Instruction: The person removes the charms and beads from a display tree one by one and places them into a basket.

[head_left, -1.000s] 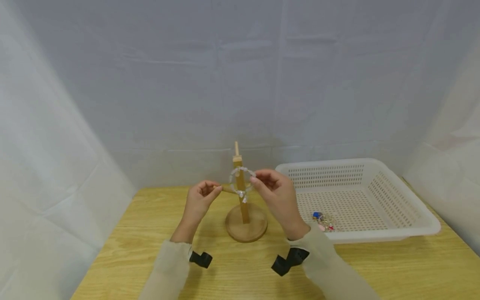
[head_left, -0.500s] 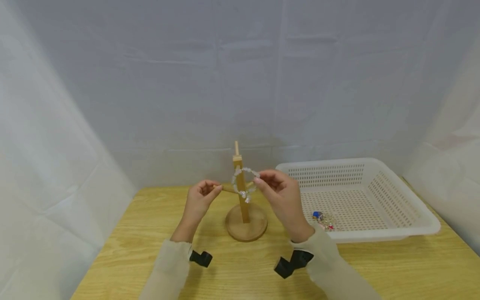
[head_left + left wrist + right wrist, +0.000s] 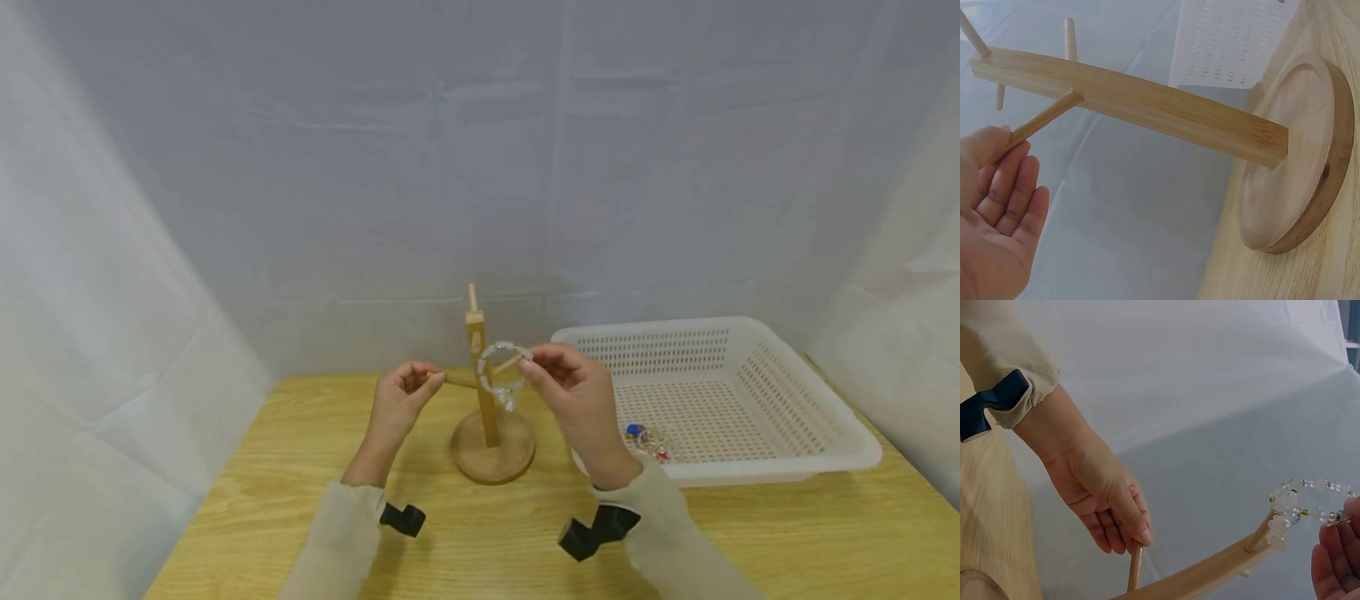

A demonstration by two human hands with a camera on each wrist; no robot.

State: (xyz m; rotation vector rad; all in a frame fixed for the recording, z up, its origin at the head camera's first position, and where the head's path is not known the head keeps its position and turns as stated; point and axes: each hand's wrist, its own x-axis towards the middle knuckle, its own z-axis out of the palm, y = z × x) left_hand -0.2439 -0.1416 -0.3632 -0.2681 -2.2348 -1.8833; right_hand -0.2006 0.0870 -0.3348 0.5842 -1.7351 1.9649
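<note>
My left hand (image 3: 401,402) pinches a side peg (image 3: 1044,119) of a wooden stand (image 3: 488,421), between thumb and fingertips. The stand is an upright post with several pegs on a round base. My right hand (image 3: 576,398) pinches a bracelet (image 3: 504,345) of clear and whitish beads, its charm (image 3: 506,398) hanging at the bottom. In the right wrist view the bracelet (image 3: 1315,515) shows green beads and pale flower shapes close to a peg's end. From the head view the right-hand peg (image 3: 507,365) appears within the ring; whether it passes through, I cannot tell.
A white perforated basket (image 3: 757,468) stands on the right of the wooden table (image 3: 480,558). Several small jewellery pieces (image 3: 651,443), with blue and red bits, lie in its near left corner. Pale cloth (image 3: 480,167) hangs behind and at both sides.
My right hand has moved right with the bracelet, from in front of the post to the right-hand peg. The left hand keeps its pinch on its peg; the stand stays put.
</note>
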